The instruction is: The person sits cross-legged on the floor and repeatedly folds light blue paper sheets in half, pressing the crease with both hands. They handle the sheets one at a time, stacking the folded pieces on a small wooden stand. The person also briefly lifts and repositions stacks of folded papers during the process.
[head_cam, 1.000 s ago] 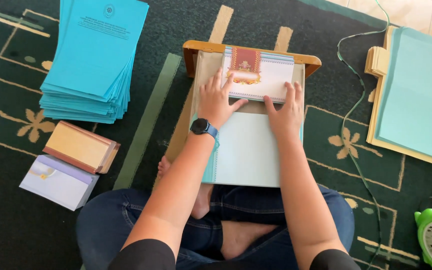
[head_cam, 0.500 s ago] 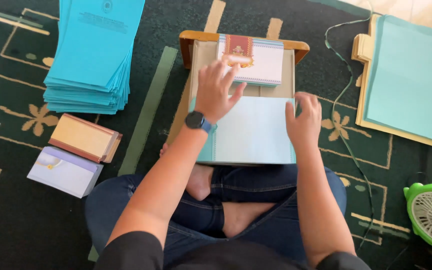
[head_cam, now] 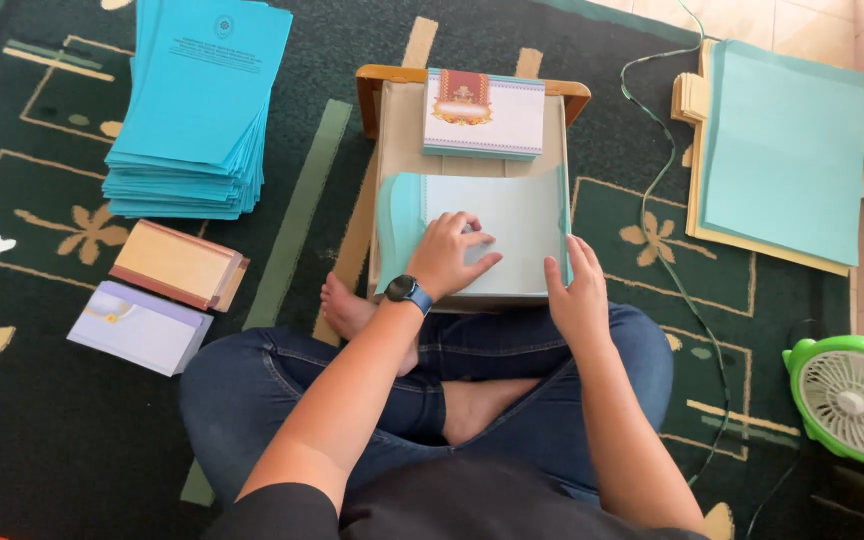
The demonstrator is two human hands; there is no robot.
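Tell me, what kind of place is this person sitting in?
Probably a room at home, used for paper work: the person sits on a patterned green carpet, with a stack of blue sheets and a small green fan nearby.

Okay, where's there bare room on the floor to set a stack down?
Bare carpet lies left of the knee, below the white card stack. A strip stays open between the small desk and the cord. The desk is crowded: cards, pale sheet, left hand, right hand.

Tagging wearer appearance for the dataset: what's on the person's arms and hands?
Both forearms are bare. The left hand has a dark smartwatch with a blue strap on its wrist. The right hand wears nothing visible. Short black sleeves show near the shoulders. No gloves.
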